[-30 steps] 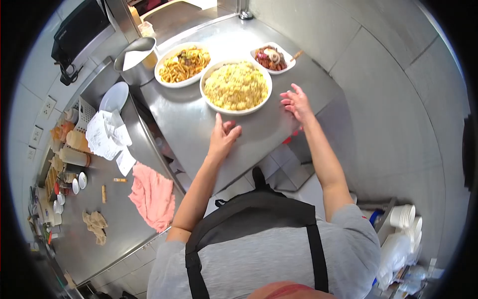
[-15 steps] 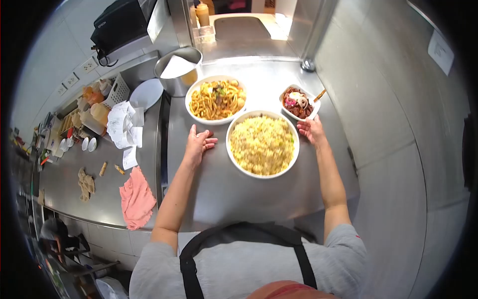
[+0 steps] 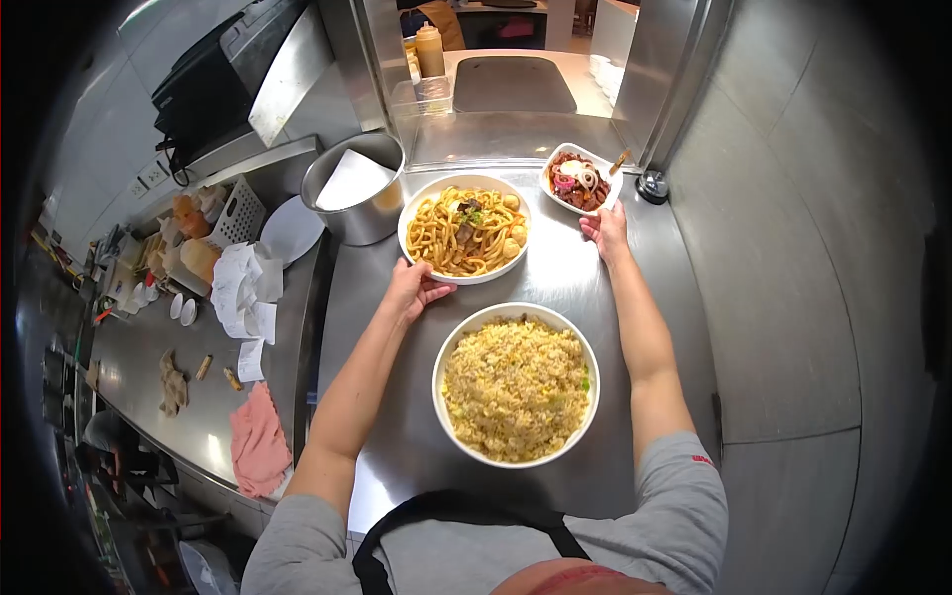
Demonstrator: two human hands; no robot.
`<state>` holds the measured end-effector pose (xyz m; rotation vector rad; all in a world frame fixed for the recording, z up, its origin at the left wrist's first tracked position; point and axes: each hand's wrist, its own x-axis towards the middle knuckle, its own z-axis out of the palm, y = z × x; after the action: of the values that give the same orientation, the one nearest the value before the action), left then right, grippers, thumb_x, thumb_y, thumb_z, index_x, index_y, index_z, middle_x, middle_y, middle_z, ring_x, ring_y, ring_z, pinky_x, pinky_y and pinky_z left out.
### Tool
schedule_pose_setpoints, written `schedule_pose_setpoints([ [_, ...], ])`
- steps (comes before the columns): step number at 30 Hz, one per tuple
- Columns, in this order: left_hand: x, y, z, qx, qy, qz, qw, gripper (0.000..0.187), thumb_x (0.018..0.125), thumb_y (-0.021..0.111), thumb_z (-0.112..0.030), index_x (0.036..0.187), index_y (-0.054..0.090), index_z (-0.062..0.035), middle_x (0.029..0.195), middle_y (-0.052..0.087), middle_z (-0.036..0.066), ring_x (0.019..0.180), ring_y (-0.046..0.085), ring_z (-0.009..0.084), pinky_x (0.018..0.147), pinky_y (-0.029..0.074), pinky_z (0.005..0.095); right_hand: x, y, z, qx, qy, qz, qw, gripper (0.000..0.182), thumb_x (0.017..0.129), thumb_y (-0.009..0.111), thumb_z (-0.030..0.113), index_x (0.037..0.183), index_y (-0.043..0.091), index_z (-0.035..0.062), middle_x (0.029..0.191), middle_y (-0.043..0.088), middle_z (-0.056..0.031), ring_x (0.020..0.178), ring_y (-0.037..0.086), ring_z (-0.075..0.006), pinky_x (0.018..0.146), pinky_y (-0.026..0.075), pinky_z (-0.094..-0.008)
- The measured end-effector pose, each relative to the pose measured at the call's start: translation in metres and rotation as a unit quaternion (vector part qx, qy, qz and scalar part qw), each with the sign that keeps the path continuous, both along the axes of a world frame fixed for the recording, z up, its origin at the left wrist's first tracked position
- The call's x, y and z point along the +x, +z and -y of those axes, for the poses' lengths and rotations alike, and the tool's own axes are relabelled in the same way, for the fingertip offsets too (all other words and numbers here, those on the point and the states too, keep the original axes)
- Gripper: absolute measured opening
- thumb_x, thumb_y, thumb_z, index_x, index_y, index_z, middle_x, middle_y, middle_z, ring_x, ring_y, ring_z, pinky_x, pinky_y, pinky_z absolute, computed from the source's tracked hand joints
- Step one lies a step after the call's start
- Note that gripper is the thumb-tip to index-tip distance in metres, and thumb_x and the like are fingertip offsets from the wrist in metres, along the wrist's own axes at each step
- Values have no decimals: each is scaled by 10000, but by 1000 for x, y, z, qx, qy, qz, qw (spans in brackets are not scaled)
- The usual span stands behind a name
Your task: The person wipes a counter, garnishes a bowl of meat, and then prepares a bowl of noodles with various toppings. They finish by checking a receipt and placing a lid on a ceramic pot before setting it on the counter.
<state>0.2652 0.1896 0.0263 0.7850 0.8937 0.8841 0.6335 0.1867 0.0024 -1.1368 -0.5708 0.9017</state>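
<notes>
A white round bowl of thick noodles [image 3: 466, 233] stands on the steel counter, topped with mushroom and pale balls. My left hand [image 3: 416, 288] grips its near left rim, thumb above and fingers underneath. Farther right, close to the window sill, is a small squarish white bowl of dark meat [image 3: 577, 184] with onion rings and a stick-like piece jutting out. My right hand [image 3: 607, 230] holds that bowl by its near corner; part of the grip is hidden below it. Closer to my body, a large white bowl of fried rice [image 3: 516, 387] sits untouched by either hand.
A steel pot [image 3: 372, 220] with white paper inside stands left of the noodles. The side counter holds receipts [image 3: 238, 288], a pink cloth [image 3: 260, 441] and a plate [image 3: 293, 236]. Ahead is a pass-through window with a dark tray [image 3: 514, 84]; a steel wall [image 3: 783, 238] borders the right.
My left hand, earlier open beside the noodle bowl, has taken hold of it. Both the noodle bowl and the meat bowl have shifted toward the window. The camera view has also tilted.
</notes>
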Motion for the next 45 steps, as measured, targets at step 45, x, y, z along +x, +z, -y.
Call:
schedule_pose_setpoints([
  [45,-81,42,161,17,-317,92,944,839,791,618,-76,1437,85,-119,1212,509,175,977,596,235,717,516,267,-204,26,318,-130,219,-338,906,323,925,475,188,1125,462,-65,976,602,-206,863,631,-267,760,542,-335],
])
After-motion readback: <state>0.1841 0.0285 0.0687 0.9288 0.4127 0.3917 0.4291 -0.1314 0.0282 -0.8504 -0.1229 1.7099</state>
